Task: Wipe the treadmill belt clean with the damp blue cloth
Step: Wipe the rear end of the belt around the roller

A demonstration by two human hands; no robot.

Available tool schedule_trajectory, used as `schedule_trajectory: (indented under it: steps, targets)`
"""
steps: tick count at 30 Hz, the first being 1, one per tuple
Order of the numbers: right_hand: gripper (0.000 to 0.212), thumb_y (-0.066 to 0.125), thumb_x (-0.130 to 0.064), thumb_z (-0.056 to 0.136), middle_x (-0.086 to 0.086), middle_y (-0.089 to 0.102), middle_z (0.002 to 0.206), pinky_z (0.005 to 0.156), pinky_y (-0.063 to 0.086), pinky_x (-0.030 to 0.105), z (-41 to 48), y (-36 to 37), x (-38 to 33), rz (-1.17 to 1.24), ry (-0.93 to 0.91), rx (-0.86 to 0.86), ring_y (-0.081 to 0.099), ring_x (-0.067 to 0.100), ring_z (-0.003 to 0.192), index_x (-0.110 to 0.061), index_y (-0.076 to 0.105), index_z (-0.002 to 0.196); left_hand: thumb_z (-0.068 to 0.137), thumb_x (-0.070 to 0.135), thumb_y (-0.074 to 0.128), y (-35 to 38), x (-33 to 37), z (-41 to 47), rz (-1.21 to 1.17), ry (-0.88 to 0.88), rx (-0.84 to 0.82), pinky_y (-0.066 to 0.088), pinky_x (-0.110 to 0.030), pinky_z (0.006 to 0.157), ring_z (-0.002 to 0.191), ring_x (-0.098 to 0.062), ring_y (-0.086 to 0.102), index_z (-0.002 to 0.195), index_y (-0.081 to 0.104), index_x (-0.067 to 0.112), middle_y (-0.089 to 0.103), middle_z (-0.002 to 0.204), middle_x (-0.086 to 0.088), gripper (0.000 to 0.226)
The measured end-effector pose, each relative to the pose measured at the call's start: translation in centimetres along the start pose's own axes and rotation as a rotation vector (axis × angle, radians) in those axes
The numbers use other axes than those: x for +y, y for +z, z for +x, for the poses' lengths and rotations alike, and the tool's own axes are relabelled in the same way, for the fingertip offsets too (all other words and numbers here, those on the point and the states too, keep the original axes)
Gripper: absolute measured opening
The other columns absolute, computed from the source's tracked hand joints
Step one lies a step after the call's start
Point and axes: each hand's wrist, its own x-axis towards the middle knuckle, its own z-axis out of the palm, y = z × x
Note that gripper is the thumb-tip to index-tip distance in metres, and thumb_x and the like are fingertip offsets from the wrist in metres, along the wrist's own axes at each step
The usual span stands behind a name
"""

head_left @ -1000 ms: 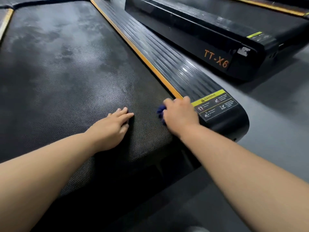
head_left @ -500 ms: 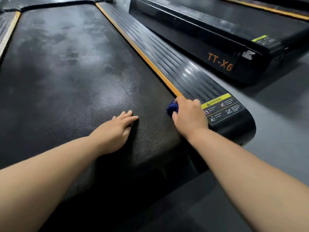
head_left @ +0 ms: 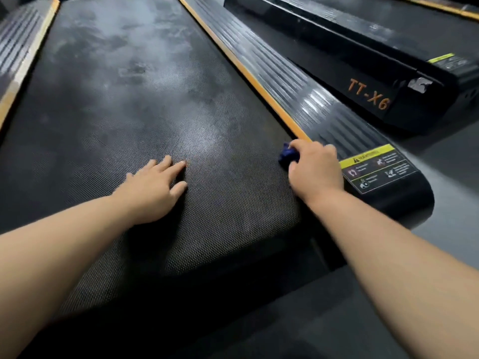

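Dark blue fabric, bunched small, shows at the fingertips of the right hand (head_left: 315, 172). This is the blue cloth (head_left: 287, 155), gripped in curled fingers and pressed down on the treadmill belt (head_left: 129, 99). Most of it is hidden under the palm, so its full shape cannot be told. Hand and cloth sit just left of the yellow warning label (head_left: 375, 167), at the belt's right edge, where the near end of the orange strip (head_left: 246, 73) meets the knuckles. The outer side of the hand seems to overlap the rail there, though blur leaves that unsure.

The left hand (head_left: 153, 185) lies well left of the warning label, toward the middle of the belt. It is palm down with fingers straight and slightly spread, holding nothing. Both forearms are bare and reach in from the bottom edge.

The belt is black with a fine dotted weave, and up and left of the label it carries pale, cloudy smears. The label itself is stuck on the rounded near end of the black ribbed side rail (head_left: 298, 81), which runs up and away from it beside the orange strip. Far left of the label, across the belt, an orange band (head_left: 28, 60) and a ribbed left rail (head_left: 15, 40) border the other edge.

Right of the label lies grey floor (head_left: 453, 164). Above the label stands a second treadmill (head_left: 363, 47), black, with orange "TT-X6" lettering (head_left: 369, 95) on its side.
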Motion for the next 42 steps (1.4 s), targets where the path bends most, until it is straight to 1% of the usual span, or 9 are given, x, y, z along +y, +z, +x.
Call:
schedule_trajectory:
  steps: [4, 9, 11, 15, 19, 25, 31, 38, 42]
  targets:
    - [0.029, 0.051, -0.019, 0.083, 0.014, 0.059, 0.107, 0.085, 0.034, 0.035, -2.5, 0.7, -5.0, 0.088, -0.086, -0.065, 0.048, 0.033, 0.099, -0.020, 0.056, 0.111, 0.098, 0.047, 0.020, 0.6, -0.3, 0.3, 0.053, 0.060, -0.043, 0.019, -0.065, 0.107, 0.145, -0.024, 0.006, 0.150, 0.006, 0.033, 0.001, 0.159, 0.003, 0.056]
    - [0.029, 0.052, -0.025, 0.077, 0.006, 0.062, 0.099, 0.088, 0.042, 0.037, -5.7, 1.5, -10.5, 0.254, -0.493, -0.224, 0.052, 0.030, 0.096, -0.025, 0.059, 0.106, 0.099, 0.045, 0.021, 0.4, -0.4, -0.1, 0.072, 0.064, -0.039, 0.016, -0.064, 0.108, 0.146, -0.026, 0.002, 0.151, 0.004, 0.031, -0.003, 0.160, 0.002, 0.056]
    - [0.034, 0.048, -0.026, 0.074, 0.007, 0.064, 0.100, 0.085, 0.045, 0.039, -3.1, 1.4, -7.3, 0.123, -0.426, -0.124, 0.055, 0.033, 0.096, -0.026, 0.063, 0.105, 0.099, 0.048, 0.019, 0.3, -0.4, -0.2, 0.079, 0.076, -0.055, 0.017, -0.064, 0.108, 0.146, -0.027, 0.002, 0.151, 0.002, 0.030, -0.004, 0.160, 0.002, 0.058]
    - [0.029, 0.056, -0.013, 0.075, 0.016, 0.065, 0.098, 0.079, 0.044, 0.038, 0.2, -0.7, -0.7, 0.050, 0.005, -0.045, 0.055, 0.040, 0.093, -0.022, 0.065, 0.101, 0.088, 0.070, 0.014, 0.7, 0.1, -0.5, 0.088, 0.038, -0.084, 0.006, -0.063, 0.111, 0.146, -0.028, -0.005, 0.150, -0.005, 0.032, -0.011, 0.159, 0.002, 0.076]
    - [0.028, 0.053, -0.023, 0.070, 0.013, 0.059, 0.085, 0.079, 0.043, 0.037, -4.3, -0.1, -6.0, 0.183, -0.180, -0.089, 0.054, 0.035, 0.086, -0.020, 0.064, 0.095, 0.081, 0.078, 0.012, 0.8, 0.3, -0.3, 0.099, 0.024, -0.088, 0.004, -0.063, 0.112, 0.146, -0.028, -0.008, 0.149, -0.007, 0.033, -0.014, 0.159, 0.003, 0.084]
    - [0.036, 0.046, -0.033, 0.073, 0.001, 0.059, 0.094, 0.083, 0.041, 0.032, -7.7, -0.1, -8.3, 0.242, -0.484, -0.207, 0.050, 0.024, 0.088, -0.026, 0.062, 0.104, 0.084, 0.075, 0.017, 0.5, 0.0, 0.2, 0.104, 0.039, -0.099, 0.005, -0.063, 0.111, 0.146, -0.028, -0.008, 0.150, -0.006, 0.033, -0.014, 0.159, 0.003, 0.081]
    - [0.028, 0.054, -0.017, 0.080, 0.017, 0.055, 0.093, 0.081, 0.041, 0.042, -3.4, -0.8, -2.5, 0.010, 0.004, -0.054, 0.049, 0.039, 0.093, -0.020, 0.058, 0.108, 0.081, 0.079, 0.017, 0.3, -0.3, 0.2, 0.049, 0.052, -0.103, 0.001, -0.063, 0.111, 0.145, -0.029, -0.011, 0.150, -0.006, 0.033, -0.014, 0.159, 0.003, 0.086]
    - [0.037, 0.044, -0.046, 0.084, 0.010, 0.050, 0.092, 0.080, 0.043, 0.037, -7.5, 1.3, -8.6, 0.154, -0.318, -0.061, 0.046, 0.030, 0.084, -0.021, 0.065, 0.101, 0.081, 0.080, 0.020, 0.8, -0.3, 0.5, 0.045, 0.048, -0.075, 0.003, -0.064, 0.109, 0.146, -0.029, -0.008, 0.150, -0.003, 0.035, -0.012, 0.159, 0.003, 0.086]
    - [0.025, 0.053, -0.034, 0.086, 0.013, 0.055, 0.100, 0.081, 0.046, 0.040, -4.6, 0.5, -5.4, 0.069, -0.441, -0.070, 0.048, 0.035, 0.092, -0.022, 0.066, 0.105, 0.079, 0.081, 0.024, 0.4, -0.3, 1.0, 0.041, 0.024, -0.087, 0.005, -0.066, 0.109, 0.146, -0.029, -0.007, 0.149, -0.001, 0.037, -0.011, 0.159, 0.004, 0.087]
